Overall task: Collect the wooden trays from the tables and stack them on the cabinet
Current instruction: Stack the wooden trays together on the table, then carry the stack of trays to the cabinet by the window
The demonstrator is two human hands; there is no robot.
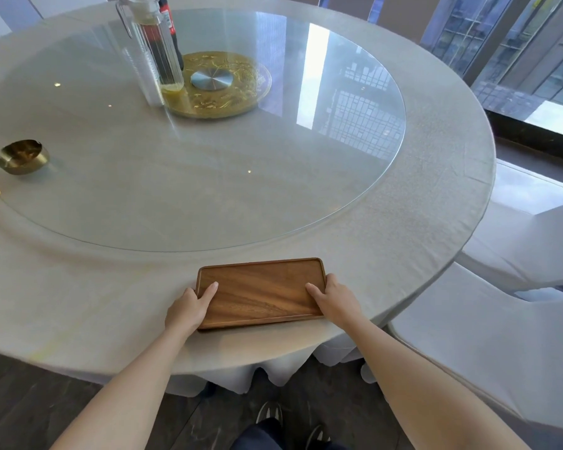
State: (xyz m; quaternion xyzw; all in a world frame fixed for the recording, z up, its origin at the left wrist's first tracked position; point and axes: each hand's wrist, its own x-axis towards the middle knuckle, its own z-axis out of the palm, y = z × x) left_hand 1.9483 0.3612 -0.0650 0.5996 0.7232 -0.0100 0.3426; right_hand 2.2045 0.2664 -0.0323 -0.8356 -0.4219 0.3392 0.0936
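Both grips close on the wooden tray (260, 292) at the counter's (436, 203) near edge: my left hand (187, 310) and right hand (333, 298) clasp its short ends, thumbs inside the rim, fingers hidden. It looks stiff, flat, fairly light, and probably smooth, so holding opposite ends should keep it level.

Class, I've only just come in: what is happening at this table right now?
A person stands at a round, cloth-covered table, gripping a rectangular brown wooden tray at its short ends, left hand and right hand, thumbs on its surface. The tray lies near the table's edge, not yet carried off. On the glass turntable stand a clear pitcher and a small brass bowl.
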